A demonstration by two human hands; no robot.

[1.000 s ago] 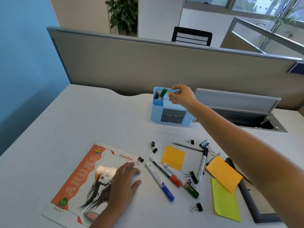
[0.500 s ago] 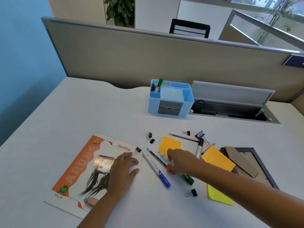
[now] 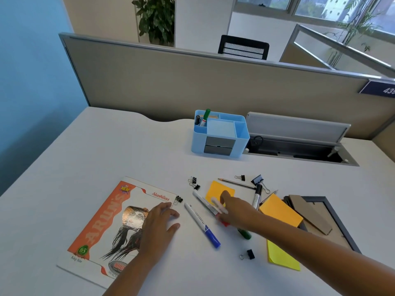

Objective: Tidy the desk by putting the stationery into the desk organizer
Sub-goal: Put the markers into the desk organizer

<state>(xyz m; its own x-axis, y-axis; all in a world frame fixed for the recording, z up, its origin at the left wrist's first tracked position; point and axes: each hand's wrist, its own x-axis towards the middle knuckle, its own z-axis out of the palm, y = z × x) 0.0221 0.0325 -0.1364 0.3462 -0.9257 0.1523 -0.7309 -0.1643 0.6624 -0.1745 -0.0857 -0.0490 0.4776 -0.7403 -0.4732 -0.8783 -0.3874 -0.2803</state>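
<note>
Right hand [image 3: 237, 212] grip pinching white, red-capped marker [image 3: 206, 202] beside blue-capped marker [image 3: 202, 225].

The right hand [image 3: 236, 212] curls over the red-capped [image 3: 224, 223] and green-capped markers [image 3: 245, 234] on the white counter [image 3: 106, 150] — the grip is blurred. The left hand [image 3: 159, 226] lies flat on the notebook [image 3: 102, 221]. The blue desk organizer [image 3: 220, 135] holds 2 markers — a blue-capped marker [image 3: 202, 224] lies between the hands.

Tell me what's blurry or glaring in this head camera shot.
Head view: the right hand and the marker under its fingers are motion-smeared; the notebook cover's foil patch glints; the partition edge bows from wide-angle distortion; the windows are bright.
</note>
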